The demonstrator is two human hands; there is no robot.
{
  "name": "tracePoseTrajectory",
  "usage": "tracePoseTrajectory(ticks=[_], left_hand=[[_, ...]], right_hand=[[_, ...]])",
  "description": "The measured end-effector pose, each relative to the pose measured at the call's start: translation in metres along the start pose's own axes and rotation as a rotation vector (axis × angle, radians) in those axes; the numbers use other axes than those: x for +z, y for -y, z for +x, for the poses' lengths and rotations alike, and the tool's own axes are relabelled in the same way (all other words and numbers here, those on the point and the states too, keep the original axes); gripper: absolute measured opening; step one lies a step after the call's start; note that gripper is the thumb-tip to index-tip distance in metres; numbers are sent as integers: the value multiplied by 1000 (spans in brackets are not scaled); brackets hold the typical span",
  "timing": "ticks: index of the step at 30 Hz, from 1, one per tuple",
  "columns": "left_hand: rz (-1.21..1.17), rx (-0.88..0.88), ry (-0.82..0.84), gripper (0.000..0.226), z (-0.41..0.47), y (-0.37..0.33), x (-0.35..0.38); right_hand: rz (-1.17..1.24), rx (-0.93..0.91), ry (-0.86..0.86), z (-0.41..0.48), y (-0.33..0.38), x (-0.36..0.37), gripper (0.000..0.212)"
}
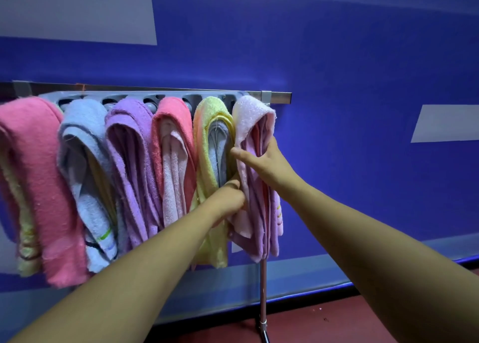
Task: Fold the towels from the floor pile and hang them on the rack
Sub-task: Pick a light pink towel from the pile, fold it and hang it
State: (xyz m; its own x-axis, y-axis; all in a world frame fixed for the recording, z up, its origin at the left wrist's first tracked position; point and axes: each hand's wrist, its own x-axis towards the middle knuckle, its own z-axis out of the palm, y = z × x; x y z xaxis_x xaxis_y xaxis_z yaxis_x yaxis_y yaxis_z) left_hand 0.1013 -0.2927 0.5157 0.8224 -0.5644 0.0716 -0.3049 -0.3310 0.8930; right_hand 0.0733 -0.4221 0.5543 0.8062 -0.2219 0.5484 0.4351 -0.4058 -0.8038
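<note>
I see the pale pink towel (252,119) draped over the rack (145,97) at its far right end, its left edge touching the yellow towel (208,145). My right hand (261,158) grips the hanging layers high up, fingers curled round them. My left hand (228,200) holds the left edge lower down, fingers closed on cloth. To the right, open blue wall (363,83). Four other towels (129,148) crowd the left. The pole (263,285) stands directly below.
</note>
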Motion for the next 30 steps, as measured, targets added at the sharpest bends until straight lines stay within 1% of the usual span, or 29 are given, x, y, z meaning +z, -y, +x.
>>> tracePoseTrajectory(ticks=[1, 3, 4, 5, 7, 8, 10, 12, 14, 16, 18, 20, 22, 25, 28, 30], left_hand=[[18, 40, 13, 48, -2, 0, 0], [-7, 145, 41, 82, -1, 4, 1], [-30, 193, 51, 90, -1, 6, 1], [-29, 241, 42, 90, -2, 10, 1], [39, 269, -42, 77, -4, 18, 0], [79, 251, -94, 72, -4, 24, -1], [108, 178, -116, 66, -6, 33, 1], [-29, 110, -89, 74, -8, 36, 4], [-159, 87, -61, 76, -7, 37, 6], [-175, 85, -73, 76, -6, 41, 7], [-84, 74, -92, 77, -8, 47, 9], [-31, 72, -72, 64, -10, 54, 13], [-14, 79, -45, 56, -10, 61, 18], [0, 95, -21, 59, -13, 71, 19], [46, 149, 22, 64, -27, 88, 16], [82, 144, 50, 67, -43, 110, 13]], right_hand=[[-73, 7, -25, -2, -1, 1, 85], [-183, 46, -124, -8, -2, 0, 60], [-195, 70, -180, -10, -2, -2, 48], [-180, 85, -219, -12, -2, -4, 40], [-152, 99, -241, -15, -5, -8, 33], [-137, 99, -221, -17, -6, -9, 33], [-28, 110, -130, -26, -12, -8, 33], [133, 161, -18, -38, -21, -6, 38], [175, 259, 17, -52, -31, -4, 44], [134, 311, 23, -63, -39, -5, 43], [86, 323, 35, -74, -46, -5, 36], [103, 328, 37, -84, -52, -4, 29], [78, 324, 52, -93, -57, -2, 41], [-23, 366, 59, -102, -71, 3, 61], [-152, 425, 72, -123, -81, 6, 58], [-261, 449, 92, -143, -87, 9, 53]])
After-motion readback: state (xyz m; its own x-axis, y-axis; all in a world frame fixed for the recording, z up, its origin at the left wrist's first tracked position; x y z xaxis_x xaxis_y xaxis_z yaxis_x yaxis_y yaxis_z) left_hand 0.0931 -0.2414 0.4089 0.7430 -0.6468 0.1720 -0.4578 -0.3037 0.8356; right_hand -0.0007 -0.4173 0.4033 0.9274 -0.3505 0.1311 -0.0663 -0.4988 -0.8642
